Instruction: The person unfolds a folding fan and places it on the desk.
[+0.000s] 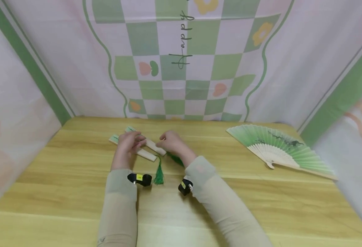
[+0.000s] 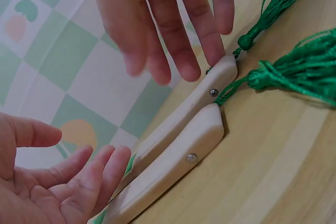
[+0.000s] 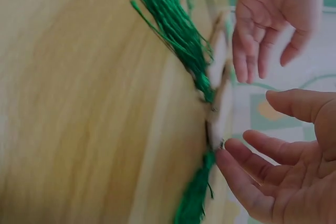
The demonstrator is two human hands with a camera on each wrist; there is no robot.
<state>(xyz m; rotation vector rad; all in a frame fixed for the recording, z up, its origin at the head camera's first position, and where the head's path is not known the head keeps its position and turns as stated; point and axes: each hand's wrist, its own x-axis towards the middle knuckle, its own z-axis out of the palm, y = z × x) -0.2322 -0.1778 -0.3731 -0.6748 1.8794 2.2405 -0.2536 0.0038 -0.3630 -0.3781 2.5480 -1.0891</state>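
Observation:
Two folded hand fans lie side by side at a slant on the table. The nearer folded fan (image 1: 146, 155) has a green tassel (image 1: 159, 175) hanging toward me; the farther folded fan (image 1: 154, 146) has its own green tassel (image 1: 176, 159), partly behind my right wrist. My left hand (image 1: 127, 142) is over the middle of both fans with loosely bent fingers and nothing gripped. My right hand (image 1: 177, 144) is by the pivot end of the farther fan, its fingers (image 2: 197, 30) extended and apart. A fingertip appears to touch that end in the left wrist view.
A spread green fan (image 1: 279, 145) with a dark painted branch lies at the right of the wooden table (image 1: 174, 216). A checkered cloth (image 1: 174, 68) hangs behind the table's back edge. Black wrist cameras (image 1: 140, 179) sit on both sleeves.

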